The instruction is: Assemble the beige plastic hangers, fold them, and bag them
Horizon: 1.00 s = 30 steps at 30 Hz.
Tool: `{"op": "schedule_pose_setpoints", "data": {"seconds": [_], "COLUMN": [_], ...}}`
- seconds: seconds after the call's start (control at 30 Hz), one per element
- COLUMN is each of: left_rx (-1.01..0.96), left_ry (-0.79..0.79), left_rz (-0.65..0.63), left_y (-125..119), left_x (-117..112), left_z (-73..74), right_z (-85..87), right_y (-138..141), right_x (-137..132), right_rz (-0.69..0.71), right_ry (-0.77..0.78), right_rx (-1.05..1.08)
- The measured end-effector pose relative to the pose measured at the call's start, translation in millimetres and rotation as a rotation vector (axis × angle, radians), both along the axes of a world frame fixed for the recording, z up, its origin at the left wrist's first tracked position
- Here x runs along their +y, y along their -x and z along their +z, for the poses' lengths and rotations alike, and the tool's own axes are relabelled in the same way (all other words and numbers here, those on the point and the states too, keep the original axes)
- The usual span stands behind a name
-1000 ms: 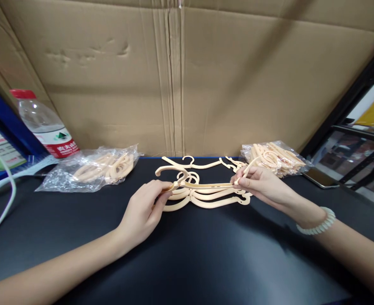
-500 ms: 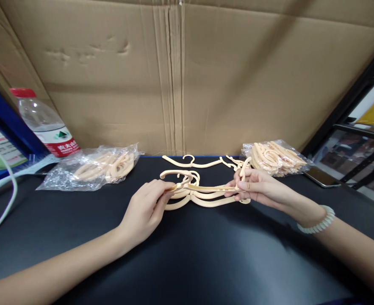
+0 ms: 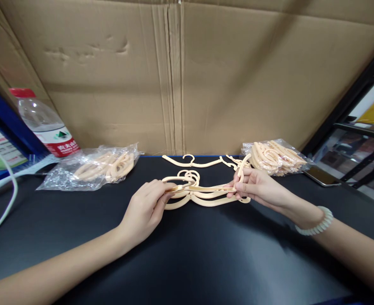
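Note:
A cream plastic hanger [image 3: 202,188] is held level just above a small stack of like hangers [image 3: 206,199] on the black table [image 3: 187,254]. My left hand [image 3: 147,207] pinches its left end. My right hand [image 3: 256,188] pinches its right end, fingers closed round it. The hanger's hook curls over the hooks of the stack. One more loose hanger [image 3: 193,162] lies flat behind the stack, near the table's far edge.
Two clear bags of hangers lie at the back, one on the left [image 3: 94,168] and one on the right [image 3: 274,156]. A water bottle [image 3: 43,125] leans at far left beside a white cable [image 3: 5,207]. A phone [image 3: 322,176] lies at right. A cardboard wall [image 3: 180,76] stands behind.
Both hands have lowered the held hanger toward the stack and turned it flatter; its hook now lies over the stack's hooks. My right hand moved slightly left.

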<state>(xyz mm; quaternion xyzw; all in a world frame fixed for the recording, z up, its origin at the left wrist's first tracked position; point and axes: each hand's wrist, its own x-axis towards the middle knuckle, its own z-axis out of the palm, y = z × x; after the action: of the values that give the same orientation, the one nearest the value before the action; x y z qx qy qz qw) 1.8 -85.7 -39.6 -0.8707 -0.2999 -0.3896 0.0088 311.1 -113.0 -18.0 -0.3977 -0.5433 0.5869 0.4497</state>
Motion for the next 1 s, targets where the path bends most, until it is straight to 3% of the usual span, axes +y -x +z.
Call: {"op": "schedule_pose_setpoints", "data": {"seconds": [0.33,0.53,0.7,0.83,1.0], "left_rx": [-0.062,-0.061,-0.122,-0.222,-0.139], "left_ry": [0.04,0.082,0.223,0.36,0.215], "left_rz": [-0.026,-0.006,0.054,0.071,0.156], "left_y": [-0.9,-0.5,-1.5,-2.6,-1.7], "left_x": [-2.2,-2.1,-2.7,-2.0,-2.0], "left_z": [2.5,-1.0,-0.2,1.4,8.4], "right_z": [0.6,0.1,-0.2,4.6,18.7], "right_y": [8.5,13.4,17.8,12.2,-13.1], "right_x": [-3.7,-3.6,-5.7,-7.1,-3.2], "right_rz": [-0.131,-0.191,-0.179,-0.275,-0.282], "right_ry": [-0.14,-0.147,-0.21,-0.337,-0.293], "right_rx": [-0.083,0.001,0.049,-0.003,-0.023]}}
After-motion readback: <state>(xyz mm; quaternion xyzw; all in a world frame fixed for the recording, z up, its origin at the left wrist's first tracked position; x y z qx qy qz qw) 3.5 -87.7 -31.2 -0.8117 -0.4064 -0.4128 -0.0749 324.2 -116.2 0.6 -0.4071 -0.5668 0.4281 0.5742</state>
